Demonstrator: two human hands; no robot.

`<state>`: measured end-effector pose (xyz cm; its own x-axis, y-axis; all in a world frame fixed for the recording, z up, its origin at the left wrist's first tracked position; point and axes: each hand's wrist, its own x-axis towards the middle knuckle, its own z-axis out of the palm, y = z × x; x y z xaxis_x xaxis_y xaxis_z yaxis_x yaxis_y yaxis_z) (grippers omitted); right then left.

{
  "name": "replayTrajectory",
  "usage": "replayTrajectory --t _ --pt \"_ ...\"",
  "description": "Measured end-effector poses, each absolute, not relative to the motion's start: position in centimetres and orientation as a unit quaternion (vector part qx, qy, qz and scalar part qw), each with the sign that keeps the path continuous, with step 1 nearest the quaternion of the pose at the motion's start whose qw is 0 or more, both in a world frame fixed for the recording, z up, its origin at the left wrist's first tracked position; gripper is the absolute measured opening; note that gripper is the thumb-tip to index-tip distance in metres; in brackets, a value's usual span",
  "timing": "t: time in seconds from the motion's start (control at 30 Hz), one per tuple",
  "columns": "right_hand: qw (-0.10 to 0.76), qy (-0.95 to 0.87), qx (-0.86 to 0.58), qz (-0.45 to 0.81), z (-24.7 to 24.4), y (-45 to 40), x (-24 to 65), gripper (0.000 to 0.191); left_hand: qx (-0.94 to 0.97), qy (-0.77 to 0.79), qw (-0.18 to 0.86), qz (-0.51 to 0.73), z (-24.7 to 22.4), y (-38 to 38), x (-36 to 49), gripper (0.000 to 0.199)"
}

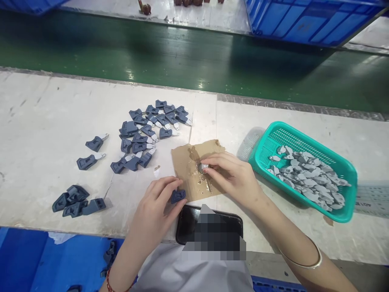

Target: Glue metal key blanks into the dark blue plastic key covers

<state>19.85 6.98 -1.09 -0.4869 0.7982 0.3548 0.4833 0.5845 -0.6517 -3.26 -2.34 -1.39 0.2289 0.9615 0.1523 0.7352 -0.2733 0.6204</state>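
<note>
Between three and four o'clock, just beside the green basket (264,164), we see a pale strip (372,198) with printing on it. The largest characters look to us like "401", with at least one more after them that we cannot make out. Fine marks also run along the strip, too small for us to read. Between one and two o'clock, the blue crate (279,20) bears a faint brownish mark (304,26) on its wall, which we cannot read.

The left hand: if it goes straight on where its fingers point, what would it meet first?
Likely the right hand with its grey part, over the cardboard; height is unclear, so the cardboard may come first.
</note>
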Motion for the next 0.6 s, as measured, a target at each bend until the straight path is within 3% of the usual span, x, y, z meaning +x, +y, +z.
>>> replayTrajectory --t 0.2,0.47,0.6 --pt "0.322 -0.831 -0.379 0.249 -1.2 7.0 20.0 0.011 0.744 0.558 0.253 0.267 -0.8 -2.4 -4.1 0.018" --pt "0.315 -0.829 -0.379 0.263 -1.1 7.1 19.9 0.011 0.523 0.563 0.503 0.395 -0.6 -2.6 -2.2 0.016" --pt "0.313 -0.824 -0.393 0.261 -1.0 7.2 20.1 0.012 0.477 0.548 0.550 0.411 -1.4 -2.3 -0.8 0.017"
